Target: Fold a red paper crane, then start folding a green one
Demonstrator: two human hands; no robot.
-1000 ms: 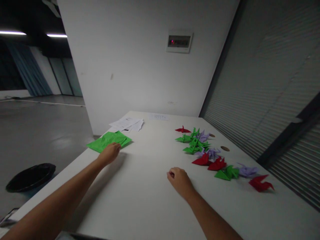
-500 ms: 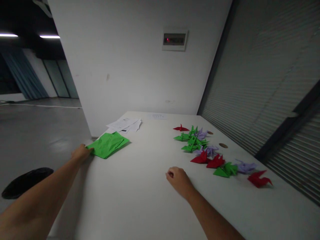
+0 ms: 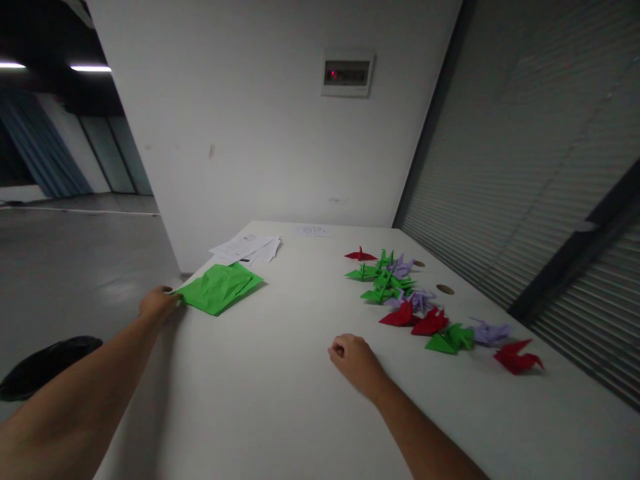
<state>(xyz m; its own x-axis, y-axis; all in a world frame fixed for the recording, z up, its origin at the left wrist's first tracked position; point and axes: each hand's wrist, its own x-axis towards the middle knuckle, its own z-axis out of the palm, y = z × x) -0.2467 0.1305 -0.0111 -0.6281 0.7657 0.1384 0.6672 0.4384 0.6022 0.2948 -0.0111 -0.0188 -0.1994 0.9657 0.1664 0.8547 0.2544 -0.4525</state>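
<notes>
My left hand (image 3: 158, 304) pinches the near left corner of some green paper (image 3: 217, 288) at the table's left edge. The paper is creased and looks like more than one sheet, lying overlapped. My right hand (image 3: 354, 357) rests curled on the white table (image 3: 280, 387), its fingers closed in a loose fist; nothing shows in it. To its right spreads a group of folded paper cranes: red ones (image 3: 430, 323), green ones (image 3: 385, 288) and pale purple ones (image 3: 490, 332).
White printed sheets (image 3: 245, 248) lie beyond the green paper, and another sheet (image 3: 313, 231) is by the wall. Two round holes (image 3: 445, 289) pierce the tabletop near the window blinds (image 3: 525, 167). A black bin (image 3: 47, 367) stands on the floor at left.
The green paper has shifted slightly to the right at its far end and its top looks more buckled. My left hand still grips its corner. My right hand has barely moved.
</notes>
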